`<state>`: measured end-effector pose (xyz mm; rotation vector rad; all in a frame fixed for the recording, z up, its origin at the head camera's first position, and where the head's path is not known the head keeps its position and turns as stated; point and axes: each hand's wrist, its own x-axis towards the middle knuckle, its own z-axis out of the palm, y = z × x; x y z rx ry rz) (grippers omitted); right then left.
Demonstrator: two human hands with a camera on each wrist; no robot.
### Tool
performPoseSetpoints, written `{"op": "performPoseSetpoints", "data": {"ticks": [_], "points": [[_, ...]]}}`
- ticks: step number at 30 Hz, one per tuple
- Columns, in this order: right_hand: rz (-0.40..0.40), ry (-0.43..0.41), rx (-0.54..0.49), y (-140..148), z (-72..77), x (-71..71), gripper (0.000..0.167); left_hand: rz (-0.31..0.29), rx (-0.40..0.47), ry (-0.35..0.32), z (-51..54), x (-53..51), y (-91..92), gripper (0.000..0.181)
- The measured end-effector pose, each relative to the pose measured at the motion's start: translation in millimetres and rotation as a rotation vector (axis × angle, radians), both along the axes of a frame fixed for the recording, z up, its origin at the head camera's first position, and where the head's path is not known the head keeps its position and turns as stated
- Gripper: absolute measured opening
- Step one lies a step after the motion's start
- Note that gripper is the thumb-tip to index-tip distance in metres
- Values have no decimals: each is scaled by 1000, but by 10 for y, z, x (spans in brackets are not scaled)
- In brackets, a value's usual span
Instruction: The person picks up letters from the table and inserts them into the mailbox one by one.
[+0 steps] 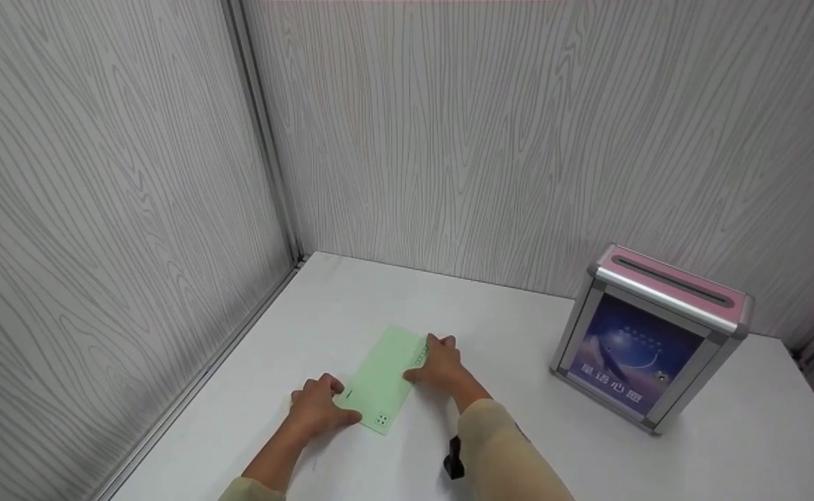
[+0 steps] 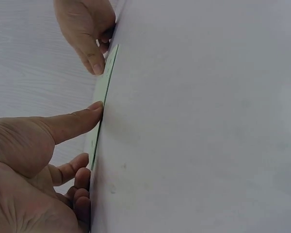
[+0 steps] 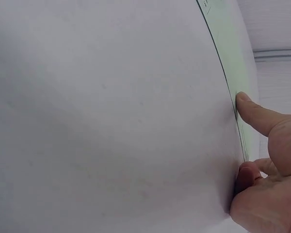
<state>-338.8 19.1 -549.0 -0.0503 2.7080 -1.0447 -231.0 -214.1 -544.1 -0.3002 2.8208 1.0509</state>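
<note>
A light green envelope [image 1: 382, 376] lies flat and slanted on the white table, printed with small boxes at its right edge and a stamp-like square at its near corner. My left hand [image 1: 318, 410] holds the near left corner, thumb [image 2: 82, 121] on one edge and the other fingers curled at the adjoining edge. At the right long edge is my right hand [image 1: 440, 365], its thumb [image 3: 254, 114] touching that edge and its fingers bent round the far right corner. Parts of the right fingertips are hidden in the head view.
To the right stands a box [image 1: 640, 348] with a silver frame, a pink slotted top and a blue picture front. A small black object [image 1: 454, 459] is beside the right sleeve. Grey wood-grain panels [image 1: 435, 139] border the white table [image 1: 504, 313] at the back and left.
</note>
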Motion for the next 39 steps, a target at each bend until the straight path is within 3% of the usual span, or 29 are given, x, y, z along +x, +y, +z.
{"op": "performPoseSetpoints", "data": {"ticks": [10, 14, 22, 29, 35, 39], "points": [[-32, 28, -37, 10, 19, 129, 100, -4, 24, -21, 14, 83, 6, 64], [-67, 58, -113, 37, -23, 122, 92, -13, 32, -5, 17, 96, -1, 63], [-48, 176, -350, 164, -128, 109, 42, -11, 64, 14, 16, 106, -48, 61], [-132, 165, -466, 252, -193, 116, 31, -25, 76, 14, -21, 105, -49, 60], [-129, 123, -619, 413, -152, 141, 27, -83, 170, 19, 12, 107, -45, 30], [-184, 62, -728, 530, -85, 211, 27, -128, 243, 16, 58, 131, -27, 20]]}}
